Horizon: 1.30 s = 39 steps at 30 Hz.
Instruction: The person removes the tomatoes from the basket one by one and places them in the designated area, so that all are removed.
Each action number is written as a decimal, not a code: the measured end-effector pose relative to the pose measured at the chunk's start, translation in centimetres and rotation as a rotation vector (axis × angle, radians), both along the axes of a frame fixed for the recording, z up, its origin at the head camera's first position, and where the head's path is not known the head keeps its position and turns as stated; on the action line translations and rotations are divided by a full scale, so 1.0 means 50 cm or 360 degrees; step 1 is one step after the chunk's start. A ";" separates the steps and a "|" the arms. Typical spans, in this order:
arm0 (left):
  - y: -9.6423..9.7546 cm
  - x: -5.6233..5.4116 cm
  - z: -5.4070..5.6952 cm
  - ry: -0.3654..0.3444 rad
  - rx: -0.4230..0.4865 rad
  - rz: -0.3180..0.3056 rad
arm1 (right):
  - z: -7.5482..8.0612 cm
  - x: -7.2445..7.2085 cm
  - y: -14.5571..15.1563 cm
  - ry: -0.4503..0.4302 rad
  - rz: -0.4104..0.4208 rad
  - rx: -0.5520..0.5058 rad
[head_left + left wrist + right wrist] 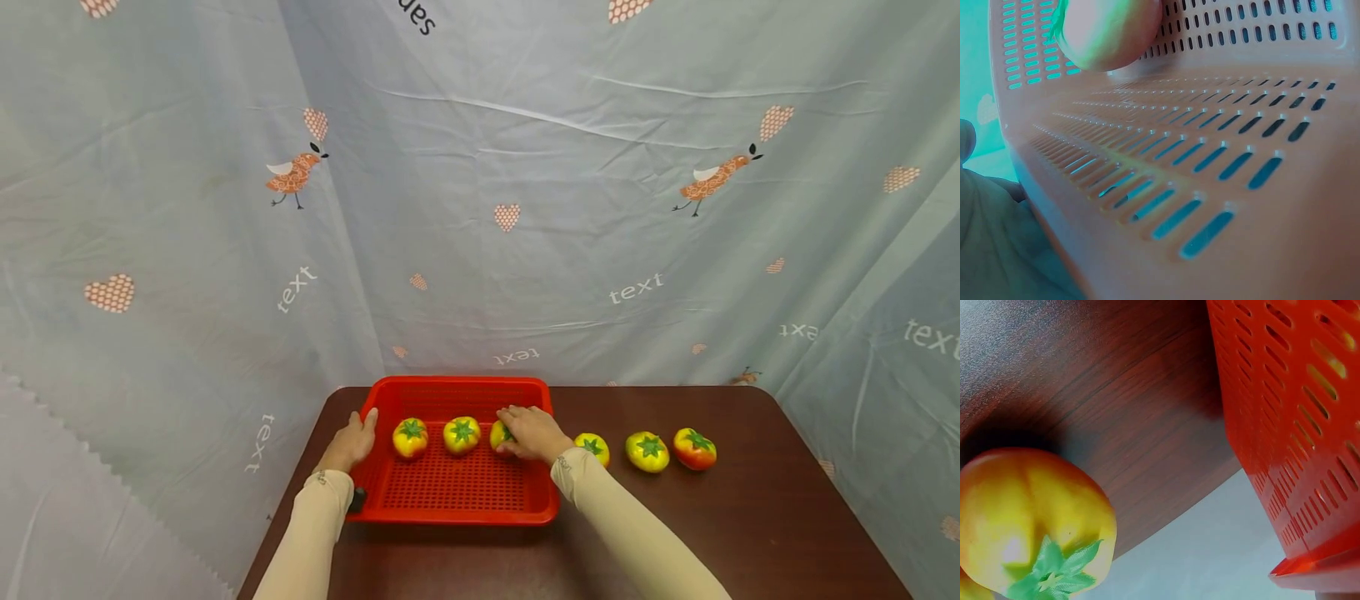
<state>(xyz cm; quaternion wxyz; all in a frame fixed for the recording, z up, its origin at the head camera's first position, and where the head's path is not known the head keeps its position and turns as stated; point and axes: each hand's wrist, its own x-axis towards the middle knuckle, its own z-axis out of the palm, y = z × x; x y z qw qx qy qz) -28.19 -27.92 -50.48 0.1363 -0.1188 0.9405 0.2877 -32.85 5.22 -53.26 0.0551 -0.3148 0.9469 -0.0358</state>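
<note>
Over at the red perforated plastic basket [457, 518], the person's right hand [536, 434] grips a glossy, round yellow-and-red fruit with a green leafy top [499, 437], inside the right end, while their left hand [352, 442], fingers loosely extended, lies at the left rim, well apart from it.
</note>
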 end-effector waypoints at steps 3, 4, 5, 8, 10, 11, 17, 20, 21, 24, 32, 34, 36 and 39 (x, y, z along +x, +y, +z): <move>0.001 -0.001 0.001 0.0007 -0.0009 0.0000 | -0.004 0.000 -0.003 0.0017 -0.0001 0.0045; 0.001 -0.002 0.001 0.0006 -0.0011 0.0001 | -0.006 0.001 -0.004 0.0025 0.0001 0.0058; 0.002 -0.002 0.002 0.0004 -0.0012 0.0003 | -0.007 0.001 -0.004 0.0031 0.0004 0.0067; 0.003 -0.001 0.003 -0.0002 -0.0012 0.0005 | -0.010 0.001 -0.005 0.0060 0.0010 0.0102; 0.004 -0.002 0.003 -0.0005 -0.0011 0.0006 | -0.011 0.001 -0.006 0.0075 0.0006 0.0131; 0.004 -0.002 0.003 -0.0005 -0.0009 0.0008 | -0.012 0.000 -0.007 0.0080 0.0003 0.0145; 0.004 -0.004 -0.001 0.0003 -0.0006 -0.0002 | -0.016 -0.002 -0.010 0.0076 -0.0017 0.0209; 0.004 -0.004 -0.001 0.0002 -0.0005 0.0001 | -0.020 -0.003 -0.011 0.0100 -0.0013 0.0210; 0.004 -0.003 -0.001 -0.0002 -0.0003 0.0005 | -0.022 -0.003 -0.011 0.0108 -0.0012 0.0209; 0.004 -0.003 -0.002 0.0002 -0.0002 -0.0004 | -0.025 -0.003 -0.010 0.0125 -0.0011 0.0200; 0.004 -0.002 -0.003 0.0011 -0.0011 -0.0021 | -0.014 -0.001 -0.005 0.0109 0.0002 0.0130; 0.003 -0.002 -0.001 0.0002 -0.0008 -0.0019 | -0.007 -0.002 -0.001 0.0123 0.0008 0.0073; 0.002 -0.003 0.001 -0.0009 -0.0006 -0.0016 | 0.002 -0.004 0.004 0.0142 0.0011 0.0006; 0.002 -0.003 0.005 -0.0020 -0.0003 -0.0016 | 0.016 -0.006 0.010 0.0168 0.0012 -0.0084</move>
